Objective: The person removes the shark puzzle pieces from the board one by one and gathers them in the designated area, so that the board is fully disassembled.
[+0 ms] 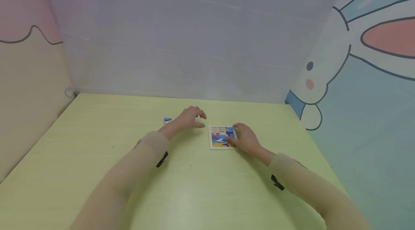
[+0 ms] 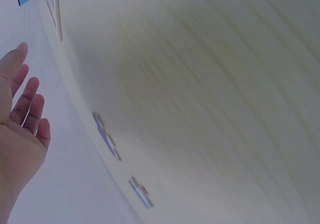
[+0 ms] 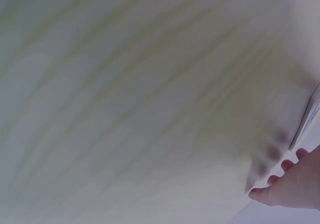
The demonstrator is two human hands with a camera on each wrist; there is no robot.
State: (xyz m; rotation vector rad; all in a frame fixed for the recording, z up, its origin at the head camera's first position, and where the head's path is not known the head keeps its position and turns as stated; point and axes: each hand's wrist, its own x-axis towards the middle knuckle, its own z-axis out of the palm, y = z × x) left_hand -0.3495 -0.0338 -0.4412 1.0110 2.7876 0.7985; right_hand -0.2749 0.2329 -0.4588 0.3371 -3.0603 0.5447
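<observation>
A square picture puzzle in a pale frame [image 1: 222,147] lies flat on the table, showing blue, yellow and white parts. My right hand [image 1: 247,140] is over its right side, with the thumb above the picture and the fingers by the upper right corner; whether they touch it cannot be told. To the left of the frame, my left hand [image 1: 190,117] hovers with fingers spread and nothing between them. Beyond the left wrist lies a small blue piece [image 1: 167,120]. The left wrist view shows two loose pieces, one longer [image 2: 106,136] and one shorter [image 2: 140,192].
The pale yellow-green table [image 1: 181,194] reaches back to a light cloth wall [image 1: 181,43]. On the right stands a wall printed with a rabbit [image 1: 327,71], and on the left a pink and cream one [image 1: 29,89].
</observation>
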